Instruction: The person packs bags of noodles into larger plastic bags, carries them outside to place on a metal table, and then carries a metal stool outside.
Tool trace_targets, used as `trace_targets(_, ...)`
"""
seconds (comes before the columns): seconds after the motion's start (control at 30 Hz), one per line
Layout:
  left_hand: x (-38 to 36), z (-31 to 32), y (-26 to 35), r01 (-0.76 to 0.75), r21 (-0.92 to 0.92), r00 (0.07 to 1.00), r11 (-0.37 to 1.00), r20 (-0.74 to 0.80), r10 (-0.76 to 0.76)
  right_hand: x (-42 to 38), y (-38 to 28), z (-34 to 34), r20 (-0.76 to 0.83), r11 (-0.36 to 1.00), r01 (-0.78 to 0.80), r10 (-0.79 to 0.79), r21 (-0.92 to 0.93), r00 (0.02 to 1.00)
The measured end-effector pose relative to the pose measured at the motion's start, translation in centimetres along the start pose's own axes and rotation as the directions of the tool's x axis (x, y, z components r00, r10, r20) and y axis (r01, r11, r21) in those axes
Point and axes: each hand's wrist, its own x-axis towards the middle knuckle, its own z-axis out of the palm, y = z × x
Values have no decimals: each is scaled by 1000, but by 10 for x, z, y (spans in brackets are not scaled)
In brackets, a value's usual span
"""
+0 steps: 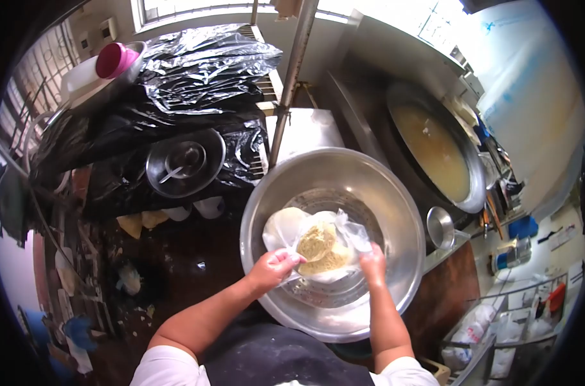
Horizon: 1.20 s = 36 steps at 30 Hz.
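A large steel basin (398, 206) stands in front of me. Inside it, a clear plastic bag (352, 233) lies spread at the mouth, showing pale yellow crumbly powder (318, 248). My left hand (274, 267) pinches the near left edge of the bag between thumb and fingers. Gripping the bag's right side is my right hand (371, 264), its fingers closed around the bunched plastic. A rounded whitish lump (285, 222) sits beside the powder at the upper left, partly covered by the plastic.
At the right, a big wok (479, 190) holds cloudy yellowish liquid, with a small metal pot (440, 226) near it. Black plastic sheeting (202, 64) covers the left racks, bearing a metal bowl (212, 145) and pink cup (112, 61). A metal pole (291, 83) rises behind the basin.
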Motion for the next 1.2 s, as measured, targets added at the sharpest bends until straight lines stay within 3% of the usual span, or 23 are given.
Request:
trace_targets(0.03, -1, 3, -3, -9, 26, 1000, 1000, -18, 9, 7, 22, 9, 249, 929, -234, 164, 285, 955)
trace_targets(0.07, -1, 7, -1, -22, 43, 998, 999, -56, 25, 2, 7, 0, 248, 730, -319, 208, 605, 946)
trace_targets(0.1, 0, 13, 7, -82, 45, 992, 996, -92, 86, -5, -19, -18, 279, 419, -359, 242, 834, 929)
trace_targets(0.13, 2, 20, 19, -177, 111, 972, 978, -136, 191, 0, -27, -26, 280, 272, -370, 318, 888, 906)
trace_targets(0.17, 0, 28, 39, -155, 128, 966, 980, -187, 177, 3, -49, -51, 240, 321, -264, 114, 910, 964)
trace_targets(0.2, 7, 32, 45, -250, 36, 953, 967, -170, 253, 11, -70, -72, 228, 169, -233, 50, 958, 972)
trace_targets(0.27, -6, 55, 80, -272, -98, 946, 957, -210, 247, 9, -132, -120, 298, 112, -300, 33, 947, 954)
trace_targets(0.3, -22, 68, 95, -305, -99, 938, 947, -204, 280, 12, -140, -130, 189, 274, -184, 10, 944, 982)
trace_targets(0.37, -65, 86, 122, -397, -51, 903, 916, -199, 380, 13, -162, -162, 97, 227, -87, -31, 970, 995)
trace_targets(0.4, -89, 93, 133, -467, -78, 876, 881, -181, 448, -4, -184, -197, 133, 137, -103, -223, 985, 966)
trace_targets(0.47, -149, 106, 150, -573, -73, 812, 816, -182, 554, -1, -188, -243, 224, 55, -234, -564, 971, 795)
trace_targets(0.5, -180, 113, 153, -642, -68, 761, 764, -177, 624, -16, -204, -263, 230, 4, -263, -493, 965, 839)
trace_targets(0.57, -246, 126, 156, -745, -41, 659, 666, -206, 724, -31, -229, -297, 116, -9, -226, -837, 974, 534)
trace_targets(0.6, -274, 134, 151, -799, 4, 577, 601, -273, 769, -48, -244, -308, 59, -46, -199, -870, 979, 490)
trace_targets(0.63, -298, 142, 146, -844, 55, 489, 533, -329, 808, -54, -257, -317, 25, -54, -205, -931, 977, 365)
trace_targets(0.67, -319, 147, 142, -879, 108, 395, 464, -378, 837, -66, -275, -322, 37, -54, -275, -948, 960, 317)
trace_targets(0.8, -411, 152, 87, -909, 230, 236, 349, -406, 883, -149, -341, -296, 180, 93, -571, -979, 816, 98)
trace_targets(0.9, -490, 159, 24, -844, 90, 406, 529, -537, 739, -219, -363, -237, 318, 335, -645, -937, 687, -147)
trace_targets(0.97, -530, 154, -26, -794, 164, 401, 585, -581, 708, -295, -388, -204, 164, 398, -440, -862, 805, -479)
trace_targets(1.03, -567, 150, -68, -779, 161, 368, 606, -666, 649, -365, -396, -170, 211, 446, -394, -832, 803, -512)
trace_targets(1.07, -585, 148, -87, -745, 177, 351, 643, -716, 603, -381, -398, -133, 228, 556, -429, -761, 712, -607)
trace_targets(1.17, -627, 130, -145, -635, 217, 262, 741, -842, 471, -495, -404, -95, 419, 680, -370, -703, 633, -575)
trace_targets(1.2, -646, 120, -160, -584, 235, 228, 777, -871, 435, -529, -410, -80, 452, 740, -342, -641, 579, -620)
